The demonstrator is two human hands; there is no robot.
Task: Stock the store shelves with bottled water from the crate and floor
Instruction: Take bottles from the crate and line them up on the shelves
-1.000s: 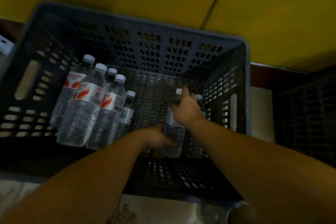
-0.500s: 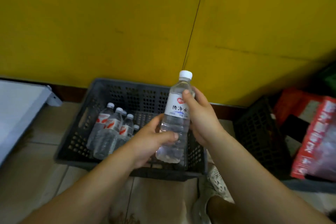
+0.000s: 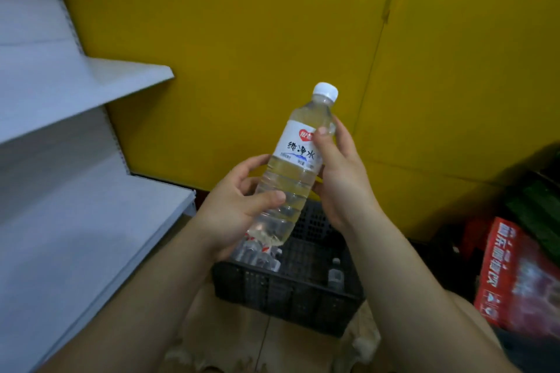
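Note:
I hold a clear water bottle (image 3: 298, 166) with a white cap and white label, tilted slightly right, in front of the yellow wall. My left hand (image 3: 239, 206) grips its lower half, thumb across the front. My right hand (image 3: 339, 179) grips the label area from the right, thumb on the label. Below, the dark plastic crate (image 3: 291, 291) stands on the floor; several red-labelled bottles (image 3: 257, 251) lie in its left part, partly hidden by my hand, and one bottle (image 3: 335, 274) stands at its right.
White store shelves rise on the left: a lower board (image 3: 75, 236) and an upper board (image 3: 75, 85). A red printed carton (image 3: 521, 278) sits at the right, with dark crates behind it. The yellow wall (image 3: 242, 54) is behind.
Both hands lifted the bottle out of the crate and raised it higher. My view rose and turned left, bringing the white shelves in.

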